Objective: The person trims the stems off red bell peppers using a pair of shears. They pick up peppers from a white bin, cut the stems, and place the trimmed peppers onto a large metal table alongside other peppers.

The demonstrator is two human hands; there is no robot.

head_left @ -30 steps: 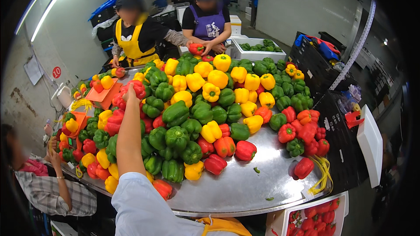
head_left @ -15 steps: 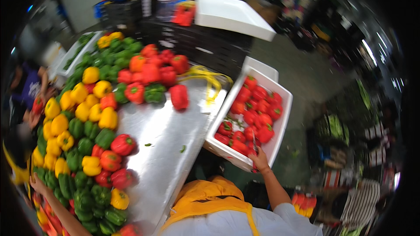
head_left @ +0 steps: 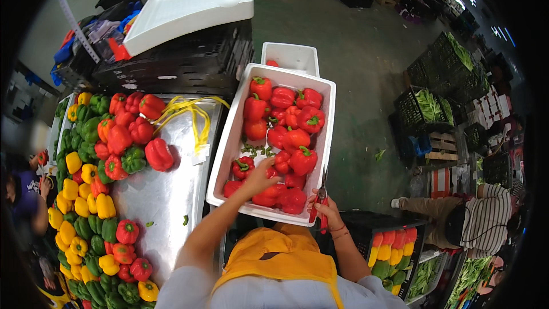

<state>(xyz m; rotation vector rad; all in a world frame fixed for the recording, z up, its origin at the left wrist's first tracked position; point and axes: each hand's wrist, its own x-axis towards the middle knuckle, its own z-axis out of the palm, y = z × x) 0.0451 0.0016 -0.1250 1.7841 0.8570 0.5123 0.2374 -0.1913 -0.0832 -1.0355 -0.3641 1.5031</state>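
Note:
A white foam box (head_left: pixel 329 131) before me holds red peppers (head_left: pixel 282 97) and small green stem bits (head_left: pixel 257 151). My left hand (head_left: pixel 259 178) reaches into it, fingers apart beside a pepper in the lower middle; whether they touch it I cannot tell. My right hand (head_left: pixel 325 209), at the box's lower right, is closed on red-handled shears (head_left: pixel 321 195), whose blades point up along the rim.
On the left, a steel table (head_left: pixel 166 206) carries mixed peppers and yellow straps (head_left: pixel 194 109). Black crates (head_left: pixel 171 68) with a white lid (head_left: pixel 189 3) stand behind. Vegetable crates (head_left: pixel 429 106), a person in stripes (head_left: pixel 486 217) and packed peppers (head_left: pixel 389 246) are at right.
The view has turned rightward from the table to the box. My left hand has left the pepper pile and entered the box. My right hand with the shears has come into view.

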